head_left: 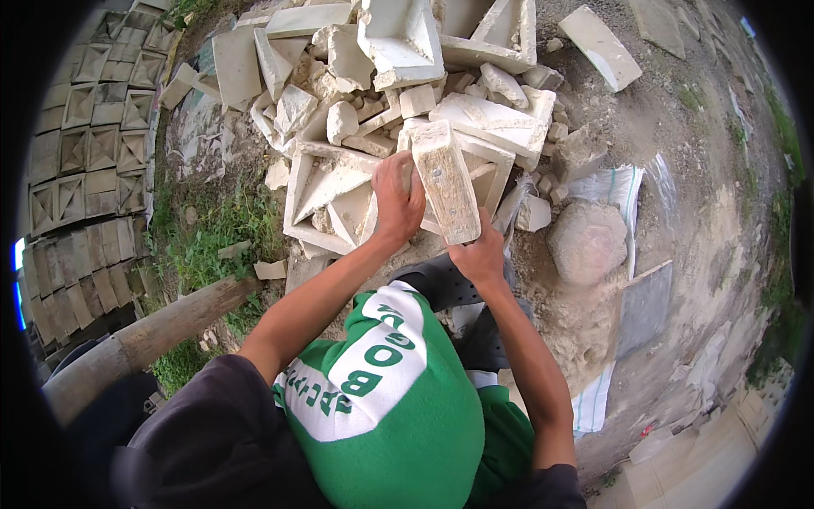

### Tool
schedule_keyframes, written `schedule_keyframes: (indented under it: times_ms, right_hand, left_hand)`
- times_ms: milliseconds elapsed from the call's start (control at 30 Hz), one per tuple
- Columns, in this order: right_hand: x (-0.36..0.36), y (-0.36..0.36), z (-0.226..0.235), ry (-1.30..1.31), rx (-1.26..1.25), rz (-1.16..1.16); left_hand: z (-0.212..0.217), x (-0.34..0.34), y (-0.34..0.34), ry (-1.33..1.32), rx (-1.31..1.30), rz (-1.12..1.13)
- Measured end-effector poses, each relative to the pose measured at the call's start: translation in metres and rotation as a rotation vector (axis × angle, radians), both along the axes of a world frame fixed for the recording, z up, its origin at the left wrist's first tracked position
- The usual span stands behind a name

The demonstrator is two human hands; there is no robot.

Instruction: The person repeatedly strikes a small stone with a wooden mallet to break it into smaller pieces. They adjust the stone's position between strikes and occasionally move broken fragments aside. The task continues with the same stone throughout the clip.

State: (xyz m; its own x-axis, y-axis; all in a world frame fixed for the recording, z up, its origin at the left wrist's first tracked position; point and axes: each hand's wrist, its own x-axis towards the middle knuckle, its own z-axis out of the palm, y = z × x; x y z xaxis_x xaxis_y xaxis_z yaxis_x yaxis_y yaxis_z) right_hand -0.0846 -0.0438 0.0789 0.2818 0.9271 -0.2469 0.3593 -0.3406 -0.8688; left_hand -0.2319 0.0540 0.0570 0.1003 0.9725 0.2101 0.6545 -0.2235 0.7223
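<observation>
A pale, dusty, brick-like block (445, 182) with two small metal studs on its upper face is held between my hands, over a heap of broken cast pieces. My left hand (398, 197) is closed on its left side, near the far end. At the near end, my right hand (479, 256) is wrapped round its lower right corner. Just beneath and left of the block lies a cream cast piece (326, 191) with raised edges and slanted recesses. Another angular cast piece (500, 123) lies to the right. The fingers under the block are partly hidden.
Broken slabs and chunks (343, 123) are piled ahead. To the right are a round stone (588, 242), a white sack (627, 182) and a grey board (644, 307). A wooden pole (186, 327) slants in from the left, beyond which patterned blocks (102, 148) stand stacked.
</observation>
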Motion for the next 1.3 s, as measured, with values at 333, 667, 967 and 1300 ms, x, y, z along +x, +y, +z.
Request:
schedule_keyframes:
  times_ms: [333, 667, 967, 1300]
  right_hand:
    - [0.011, 0.008, 0.002, 0.089, -0.216, 0.015]
    - [-0.006, 0.029, -0.009, -0.025, 0.069, -0.019]
    - [-0.056, 0.054, 0.036, 0.087, -0.359, 0.154]
    - [-0.187, 0.063, 0.020, 0.222, -0.401, 0.595]
  left_hand:
    - [-0.018, -0.003, 0.004, 0.410, -0.103, -0.056]
    - [-0.004, -0.004, 0.017, 0.102, -0.180, 0.081]
    - [0.024, -0.056, -0.003, -0.264, -0.037, 0.314]
    - [0.008, -0.242, -0.061, -0.143, -0.125, 0.996]
